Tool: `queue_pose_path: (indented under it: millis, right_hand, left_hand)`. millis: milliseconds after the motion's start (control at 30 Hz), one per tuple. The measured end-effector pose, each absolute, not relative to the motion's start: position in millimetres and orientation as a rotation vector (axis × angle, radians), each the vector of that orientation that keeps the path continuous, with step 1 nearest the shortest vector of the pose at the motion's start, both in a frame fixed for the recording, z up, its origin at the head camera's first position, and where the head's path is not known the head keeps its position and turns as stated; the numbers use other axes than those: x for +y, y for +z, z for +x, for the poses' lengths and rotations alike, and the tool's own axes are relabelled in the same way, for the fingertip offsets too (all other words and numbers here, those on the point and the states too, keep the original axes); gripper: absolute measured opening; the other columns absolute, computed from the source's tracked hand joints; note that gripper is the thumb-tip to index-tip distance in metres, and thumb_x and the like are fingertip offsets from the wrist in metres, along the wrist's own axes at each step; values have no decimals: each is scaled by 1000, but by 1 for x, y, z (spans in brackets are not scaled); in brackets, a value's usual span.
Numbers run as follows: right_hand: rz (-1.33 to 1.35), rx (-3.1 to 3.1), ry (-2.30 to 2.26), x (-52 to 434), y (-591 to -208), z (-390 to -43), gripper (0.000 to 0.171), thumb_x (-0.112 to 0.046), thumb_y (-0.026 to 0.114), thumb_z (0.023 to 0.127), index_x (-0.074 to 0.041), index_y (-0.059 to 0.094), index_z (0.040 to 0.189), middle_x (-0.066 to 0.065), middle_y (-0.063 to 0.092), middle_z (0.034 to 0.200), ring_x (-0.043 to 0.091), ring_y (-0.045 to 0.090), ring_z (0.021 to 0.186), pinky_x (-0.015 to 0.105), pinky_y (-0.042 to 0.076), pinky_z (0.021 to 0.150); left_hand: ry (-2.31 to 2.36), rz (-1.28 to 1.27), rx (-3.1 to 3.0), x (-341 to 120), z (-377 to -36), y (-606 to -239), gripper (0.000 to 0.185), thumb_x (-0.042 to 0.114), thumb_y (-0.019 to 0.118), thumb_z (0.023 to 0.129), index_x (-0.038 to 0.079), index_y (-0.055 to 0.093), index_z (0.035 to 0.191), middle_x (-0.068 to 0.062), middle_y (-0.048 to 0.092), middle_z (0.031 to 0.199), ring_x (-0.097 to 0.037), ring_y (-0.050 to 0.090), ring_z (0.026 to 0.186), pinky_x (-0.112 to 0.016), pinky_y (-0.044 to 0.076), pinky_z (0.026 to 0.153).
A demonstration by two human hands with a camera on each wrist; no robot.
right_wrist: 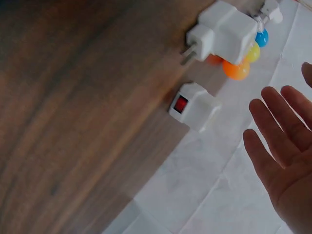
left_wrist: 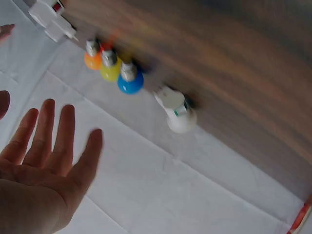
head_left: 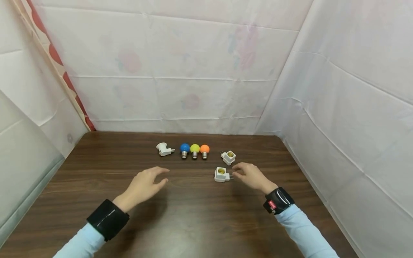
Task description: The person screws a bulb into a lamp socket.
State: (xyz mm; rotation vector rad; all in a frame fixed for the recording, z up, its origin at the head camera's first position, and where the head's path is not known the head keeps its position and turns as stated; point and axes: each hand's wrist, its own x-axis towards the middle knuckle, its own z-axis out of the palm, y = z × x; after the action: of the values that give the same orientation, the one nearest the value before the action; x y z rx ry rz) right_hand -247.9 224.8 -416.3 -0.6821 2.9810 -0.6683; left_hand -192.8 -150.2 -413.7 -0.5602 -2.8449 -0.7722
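Note:
Three small bulbs stand in a row at the back of the dark wooden table point(head_left: 193, 215): blue bulb point(head_left: 184, 149), yellow bulb point(head_left: 194, 149), orange bulb point(head_left: 204, 150). A white socket adapter point(head_left: 165, 149) lies to their left. Two more white plug sockets sit to the right, the far one point(head_left: 229, 157) and the near one point(head_left: 221, 174). My left hand point(head_left: 146, 182) hovers with fingers straight and relaxed, holding nothing. My right hand point(head_left: 250, 175) hovers just right of the near socket, fingers spread, empty. The wrist views show both palms point(left_wrist: 44, 161) point(right_wrist: 285, 146) with fingers extended.
White sheets point(head_left: 206, 71) wall the table at the back, left and right. A red-patterned strip point(head_left: 55, 57) runs down the left corner. Bare wood lies between my hands and the front edge.

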Motion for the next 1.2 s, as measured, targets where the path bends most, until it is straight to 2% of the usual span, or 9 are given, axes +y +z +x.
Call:
queue_pose_path:
  millis: [133, 300, 633, 967, 1200]
  right_hand:
    - [-702, 2951, -635, 227, -425, -240, 24, -21, 62, 87, -5, 65, 105, 6, 67, 103, 21, 63, 95, 38, 52, 79]
    - [-762, 2943, -594, 225, -430, -238, 23, -18, 65, 85, -3, 66, 103, 8, 67, 102, 23, 63, 94, 40, 51, 81]
    - [-668, 2958, -579, 216, -451, -262, 25, -11, 69, 79, -3, 66, 103, 9, 67, 100, 21, 62, 92, 39, 51, 78]
    - [-590, 2918, -618, 195, -461, -279, 29, -4, 74, 71, -5, 68, 100, 8, 67, 100, 22, 62, 92, 39, 50, 78]
    - [-603, 2908, -572, 186, -466, -283, 30, -5, 76, 70, -2, 67, 99, 7, 67, 98, 19, 60, 87, 36, 49, 75]
  left_hand:
    - [-837, -614, -2861, -142, -180, -422, 33, 25, 61, 87, 11, 62, 116, -5, 64, 113, -25, 62, 99, -43, 52, 77]
    - [-921, -680, -2911, -128, -182, -432, 31, 24, 62, 87, 13, 61, 116, -1, 65, 110, -19, 62, 97, -39, 52, 78]
    - [-1066, -888, -2888, -71, -233, -449, 33, 14, 64, 84, 4, 60, 115, -6, 65, 109, -23, 62, 97, -39, 51, 82]
    - [-1041, -759, -3003, -21, -277, -461, 47, 16, 66, 84, 3, 52, 126, -11, 56, 126, -27, 53, 115, -44, 44, 95]
    - [-1048, -739, -3027, -5, -291, -472, 47, 19, 69, 82, 4, 54, 124, -11, 58, 123, -28, 55, 111, -43, 47, 90]
